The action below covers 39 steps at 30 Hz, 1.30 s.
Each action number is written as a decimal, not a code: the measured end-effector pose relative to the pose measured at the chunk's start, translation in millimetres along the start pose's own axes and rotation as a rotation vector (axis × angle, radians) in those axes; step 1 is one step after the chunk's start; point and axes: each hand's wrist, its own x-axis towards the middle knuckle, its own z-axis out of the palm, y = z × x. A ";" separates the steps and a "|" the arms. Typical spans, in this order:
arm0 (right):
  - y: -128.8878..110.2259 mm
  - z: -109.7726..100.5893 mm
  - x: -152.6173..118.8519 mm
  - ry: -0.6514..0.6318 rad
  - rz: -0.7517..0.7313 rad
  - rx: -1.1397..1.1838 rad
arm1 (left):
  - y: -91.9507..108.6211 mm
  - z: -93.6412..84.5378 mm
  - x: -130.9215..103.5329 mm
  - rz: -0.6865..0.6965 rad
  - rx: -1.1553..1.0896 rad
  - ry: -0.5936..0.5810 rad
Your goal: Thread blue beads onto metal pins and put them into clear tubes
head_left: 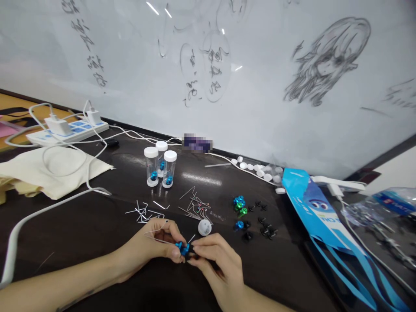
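Low in the middle, my left hand [162, 242] is closed, pinching a small blue metallic spool-like part [182, 247] between thumb and fingers. A thin bent wire [156, 237] also sticks out of this hand. From the other side, my right hand [218, 262] grips a small black part [191, 249] with thumb and fingertips, pressed against the blue one; the fingers partly hide where they meet. Just beyond the hands lie a white ball [204, 227], a heap of thin pins with coloured ends [198, 209] and several bent silver rods [143, 212].
Three clear tubes with white caps [151, 167] stand behind. To the right lie blue and green parts [239, 202] and black pieces [267, 229]. White caps [260, 172] line the whiteboard [260, 108]. A blue bag [312, 203], power strip [68, 134] and cream cloth bag [61, 173] flank the table.
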 end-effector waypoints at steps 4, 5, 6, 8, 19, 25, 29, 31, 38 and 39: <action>1.4 0.2 -1.7 -0.012 -0.016 -0.024 | -0.8 0.2 -1.2 0.001 0.007 -0.010; 1.2 0.3 -1.3 -0.011 -0.011 -0.021 | -0.9 0.3 -1.4 0.005 0.014 -0.012; 0.7 0.4 -0.7 -0.006 -0.010 -0.015 | -0.9 0.5 -1.6 0.008 0.020 -0.013; -0.8 0.3 1.2 -0.002 -0.004 -0.002 | -0.6 0.7 -1.5 0.010 0.032 -0.015; -5.1 -0.7 6.3 0.001 0.088 0.034 | 0.0 -3.6 -1.7 0.037 0.104 -0.028; -3.2 -0.7 5.5 0.008 0.078 0.032 | -0.3 -2.2 -2.4 0.007 0.091 -0.017; -3.8 -1.0 6.3 0.022 0.042 0.037 | 2.5 -0.1 -0.7 -0.008 0.081 -0.014; -4.2 -0.9 6.5 0.025 0.038 0.034 | 3.3 0.0 0.1 -0.011 0.069 -0.004; -4.1 0.0 4.6 0.021 0.049 0.036 | 3.0 -0.6 -0.1 -0.024 0.063 0.004; -4.3 0.0 4.2 0.019 0.050 0.037 | 2.6 -0.9 0.0 -0.021 0.063 0.004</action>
